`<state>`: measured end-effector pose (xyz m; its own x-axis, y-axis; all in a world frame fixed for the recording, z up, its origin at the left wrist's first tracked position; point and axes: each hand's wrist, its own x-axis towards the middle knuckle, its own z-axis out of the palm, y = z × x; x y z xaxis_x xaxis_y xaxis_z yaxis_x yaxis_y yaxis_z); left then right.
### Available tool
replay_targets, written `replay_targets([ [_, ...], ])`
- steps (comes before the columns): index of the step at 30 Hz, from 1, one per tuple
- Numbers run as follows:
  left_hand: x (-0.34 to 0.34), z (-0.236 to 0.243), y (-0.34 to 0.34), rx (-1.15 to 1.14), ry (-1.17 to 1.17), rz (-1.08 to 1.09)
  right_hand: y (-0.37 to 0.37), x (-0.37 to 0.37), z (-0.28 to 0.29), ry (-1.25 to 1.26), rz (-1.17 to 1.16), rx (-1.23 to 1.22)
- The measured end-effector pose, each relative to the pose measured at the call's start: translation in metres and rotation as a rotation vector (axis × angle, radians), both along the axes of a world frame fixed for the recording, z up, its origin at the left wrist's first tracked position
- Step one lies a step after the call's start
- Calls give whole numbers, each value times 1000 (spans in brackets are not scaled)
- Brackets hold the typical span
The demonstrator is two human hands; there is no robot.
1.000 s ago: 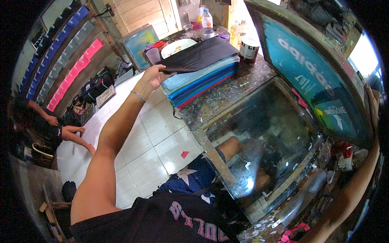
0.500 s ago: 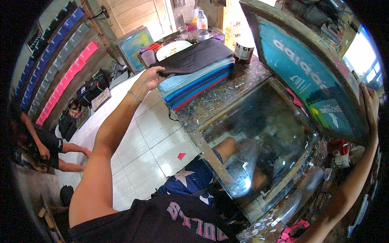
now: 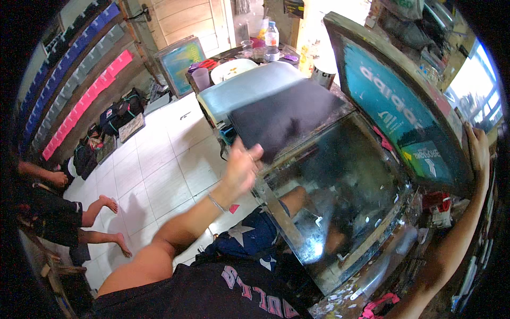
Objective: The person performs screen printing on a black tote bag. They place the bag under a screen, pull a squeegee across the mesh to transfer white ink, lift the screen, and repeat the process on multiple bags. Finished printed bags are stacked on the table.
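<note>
A black piece of fabric (image 3: 297, 109) trails from the fingers of my left hand (image 3: 244, 167), which is closed on its near corner and blurred by motion. It spreads out between the fabric stack (image 3: 239, 90), with a light blue piece on top, and the framed glass plate (image 3: 350, 175) in front of me. My right hand (image 3: 477, 146) is closed on the outer edge of a printing screen (image 3: 390, 95), a wooden frame with turquoise mesh, tilted up at the glass plate's right side.
Behind the stack are a white plate (image 3: 234, 69), a purple cup (image 3: 201, 78), a water bottle (image 3: 271, 40) and a tin can (image 3: 323, 74). At left, another person (image 3: 58, 212) is on the tiled floor (image 3: 154, 154), below rows of hanging fabric pieces (image 3: 87, 103).
My left hand has drawn the black fabric off the stack, toward me and to the right, baring the light blue piece. My right hand still holds the raised screen.
</note>
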<state>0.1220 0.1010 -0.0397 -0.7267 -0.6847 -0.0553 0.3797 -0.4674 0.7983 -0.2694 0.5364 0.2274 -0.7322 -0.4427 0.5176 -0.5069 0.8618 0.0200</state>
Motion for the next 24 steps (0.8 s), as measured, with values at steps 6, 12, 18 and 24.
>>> replay_targets([
  [6, 22, -69, 128, 497, -407, -156, 5, -3, 2, -57, 19, 5],
  [12, 51, -99, 100, 230, -651, -689, 3, 6, 2, -73, 81, -36],
  [18, 63, -58, -1, -922, -424, -358, 4, 8, 2, -118, 59, -124],
  [24, -6, -15, -119, -1774, -693, 223, 23, -6, 1, -264, 125, -190],
])
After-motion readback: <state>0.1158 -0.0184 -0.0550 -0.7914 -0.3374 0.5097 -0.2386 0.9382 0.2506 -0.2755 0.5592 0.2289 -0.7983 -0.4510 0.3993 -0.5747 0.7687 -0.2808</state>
